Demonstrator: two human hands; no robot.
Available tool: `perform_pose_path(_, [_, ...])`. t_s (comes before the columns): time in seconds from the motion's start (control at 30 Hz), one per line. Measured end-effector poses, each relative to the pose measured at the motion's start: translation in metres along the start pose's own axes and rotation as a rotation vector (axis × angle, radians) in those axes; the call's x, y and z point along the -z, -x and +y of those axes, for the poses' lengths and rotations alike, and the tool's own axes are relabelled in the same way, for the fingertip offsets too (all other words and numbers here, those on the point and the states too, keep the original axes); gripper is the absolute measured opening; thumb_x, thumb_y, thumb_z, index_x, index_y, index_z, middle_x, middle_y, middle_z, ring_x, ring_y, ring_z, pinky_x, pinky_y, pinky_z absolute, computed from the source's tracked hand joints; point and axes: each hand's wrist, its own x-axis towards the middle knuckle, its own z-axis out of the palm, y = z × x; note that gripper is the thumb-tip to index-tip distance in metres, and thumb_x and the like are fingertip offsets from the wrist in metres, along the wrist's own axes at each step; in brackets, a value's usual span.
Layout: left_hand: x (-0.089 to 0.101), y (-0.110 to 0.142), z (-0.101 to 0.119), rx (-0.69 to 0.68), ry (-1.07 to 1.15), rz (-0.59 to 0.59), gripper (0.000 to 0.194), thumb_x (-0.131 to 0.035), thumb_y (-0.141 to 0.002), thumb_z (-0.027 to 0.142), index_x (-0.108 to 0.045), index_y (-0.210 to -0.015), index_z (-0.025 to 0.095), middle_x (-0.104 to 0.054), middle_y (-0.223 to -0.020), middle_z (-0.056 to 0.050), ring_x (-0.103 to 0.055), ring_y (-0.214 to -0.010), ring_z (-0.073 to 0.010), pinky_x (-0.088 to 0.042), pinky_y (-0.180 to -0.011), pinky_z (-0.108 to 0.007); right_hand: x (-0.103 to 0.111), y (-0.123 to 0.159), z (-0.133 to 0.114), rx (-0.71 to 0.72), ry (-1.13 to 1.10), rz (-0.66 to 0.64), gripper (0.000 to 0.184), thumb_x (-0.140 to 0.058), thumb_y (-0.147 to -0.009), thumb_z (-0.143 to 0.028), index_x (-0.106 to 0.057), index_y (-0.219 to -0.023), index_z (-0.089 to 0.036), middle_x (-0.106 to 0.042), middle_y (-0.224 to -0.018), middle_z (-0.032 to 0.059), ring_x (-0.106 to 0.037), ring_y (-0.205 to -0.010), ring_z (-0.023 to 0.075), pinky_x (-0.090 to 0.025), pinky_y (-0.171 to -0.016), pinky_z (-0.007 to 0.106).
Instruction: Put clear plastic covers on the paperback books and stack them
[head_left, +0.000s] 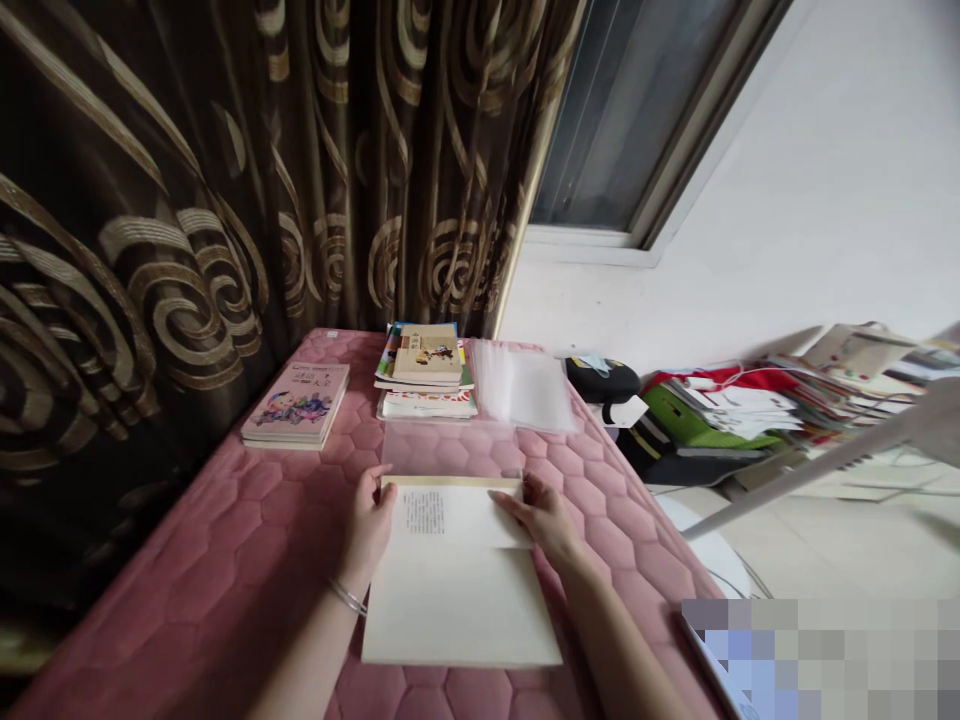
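An opened book (461, 600) lies in front of me on the pink quilted surface, a block of small print near its upper left and a wide blank area below. My left hand (369, 515) pinches its upper left edge, thumb on top, and wears a bracelet (346, 597) on the wrist. At the upper right edge, my right hand (546, 515) grips the book with the thumb laid over the page; its other fingers are partly hidden. A clear plastic sheet (450, 447) extends from the book's far edge, though how the two join cannot be made out.
Beyond the sheet stands a stack of books (427, 360), with clear plastic covers (536, 388) on its right. Another small pile of books (296, 405) sits at left. Patterned curtains (337, 180) hang behind. Bags and papers (720, 410) crowd the right, near a pale slanted pole (810, 460).
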Motion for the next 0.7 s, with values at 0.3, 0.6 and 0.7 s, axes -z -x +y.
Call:
perform_pose_path(0.3, [0.0, 0.0, 0.001, 0.018, 0.036, -0.003, 0.034, -0.059, -0.074, 0.038, -0.056, -0.101, 0.017, -0.062, -0.087, -0.005, -0.059, -0.079, -0.0177, -0.047, -0.073, -0.03, 0.0, -0.001, -0.001, -0.014, 0.017, 0.009, 0.051, -0.083, -0.046, -0.05, -0.055, -0.076, -0.02, -0.063, -0.066, -0.0005, -0.056, -0.056, 0.0151, -0.043, -0.048, 0.024])
perform_pose_path(0.6, [0.0, 0.001, 0.003, 0.047, 0.064, -0.023, 0.039, -0.061, -0.072, 0.039, -0.054, -0.104, 0.017, -0.065, -0.098, -0.008, -0.062, -0.089, -0.0214, -0.048, -0.076, -0.032, 0.001, -0.002, 0.001, -0.027, 0.048, 0.021, 0.046, -0.08, -0.05, -0.05, -0.06, -0.077, -0.018, -0.066, -0.072, 0.0025, -0.059, -0.062, 0.018, -0.046, -0.054, 0.027])
perform_pose_path(0.7, [-0.002, 0.0, 0.002, 0.054, 0.058, 0.0, 0.039, -0.061, -0.072, 0.04, -0.054, -0.103, 0.016, -0.065, -0.1, -0.01, -0.062, -0.093, -0.0234, -0.048, -0.078, -0.034, 0.004, 0.004, -0.009, -0.034, 0.177, 0.019, 0.043, -0.076, -0.054, -0.054, -0.064, -0.074, -0.017, -0.066, -0.069, 0.0026, -0.058, -0.062, 0.0178, -0.044, -0.054, 0.026])
